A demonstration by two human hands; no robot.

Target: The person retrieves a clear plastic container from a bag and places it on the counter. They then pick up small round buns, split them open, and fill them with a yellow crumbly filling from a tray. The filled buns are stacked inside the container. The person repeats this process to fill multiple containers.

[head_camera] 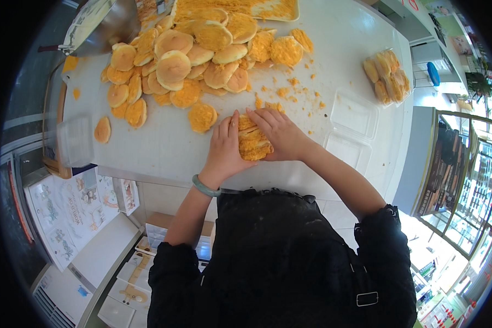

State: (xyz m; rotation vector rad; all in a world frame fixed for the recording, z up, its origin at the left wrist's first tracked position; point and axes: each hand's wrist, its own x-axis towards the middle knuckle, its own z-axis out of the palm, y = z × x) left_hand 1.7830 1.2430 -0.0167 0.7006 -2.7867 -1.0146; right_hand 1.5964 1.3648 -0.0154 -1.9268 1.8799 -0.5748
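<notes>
Between my two hands stands a row of floss-coated round cakes (254, 141), pressed together near the front edge of the white table. My left hand (226, 141) grips its left side, and a green bangle (206, 186) circles that wrist. From the right, my right hand (281, 133) holds the same cakes, thumb low and fingers over the far end. How many cakes are held cannot be told. Just left of my hands lies a single cake topped with orange floss (202, 117). Beyond it, a heap of round cakes (174, 67) spreads out, some bare and golden, others coated.
Two clear plastic trays (354, 115) lie right of my hands. Farther right sits a packed clear box of cakes (387, 78). A floss-filled tray (270, 10) and a metal bowl (115, 30) stand at the back. Clear plastic containers (74, 141) rest at the left edge. Crumbs (293, 92) dot the table.
</notes>
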